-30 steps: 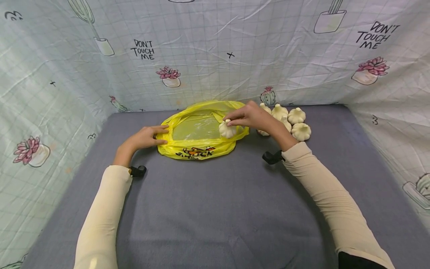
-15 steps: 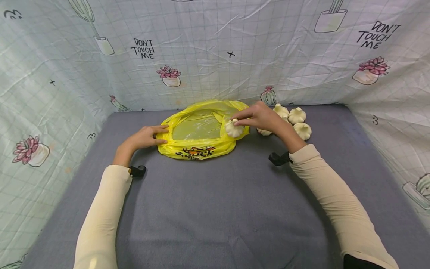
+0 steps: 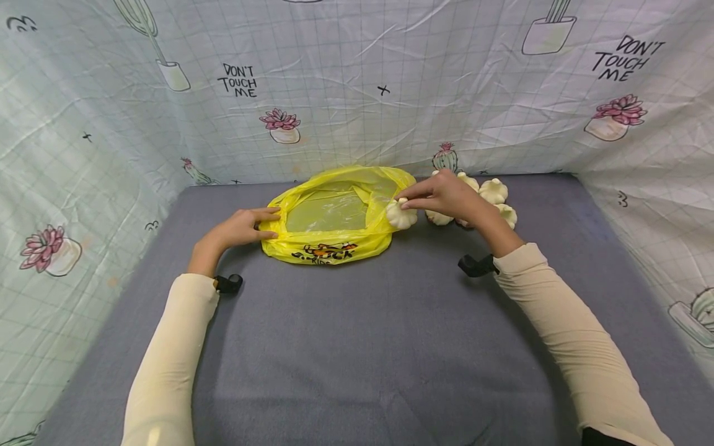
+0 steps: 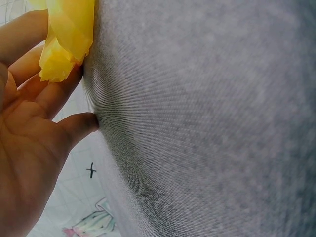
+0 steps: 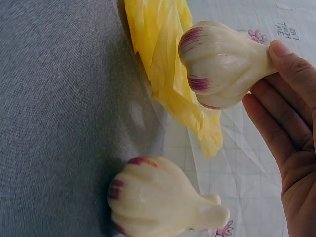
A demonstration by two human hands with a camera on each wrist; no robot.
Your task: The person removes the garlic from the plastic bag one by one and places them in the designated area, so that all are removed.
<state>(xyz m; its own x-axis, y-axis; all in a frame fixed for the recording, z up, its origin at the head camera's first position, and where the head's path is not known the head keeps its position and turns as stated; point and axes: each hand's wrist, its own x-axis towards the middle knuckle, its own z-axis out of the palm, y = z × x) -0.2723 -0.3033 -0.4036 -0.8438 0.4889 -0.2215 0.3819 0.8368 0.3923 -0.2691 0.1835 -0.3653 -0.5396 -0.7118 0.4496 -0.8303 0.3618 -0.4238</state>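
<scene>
My right hand pinches a garlic bulb by its neck, above the right end of a yellow plastic bag. In the right wrist view the held bulb is cream with purple streaks, and another garlic bulb sits below it. The bag lies with its mouth spread wide, and its inside looks bare. At the bag's left end rests my left hand. Its fingers touch the bag's edge in the left wrist view, extended and loose, with the thumb apart from the plastic.
Several garlic bulbs are grouped at the back right, partly hidden by my right hand and wrist. A grey cloth covers the table. Behind and at the sides hangs a printed sheet.
The right hand has moved right with the garlic bulb, from over the bag's opening to its right end. The left hand and the bag have stayed put.
</scene>
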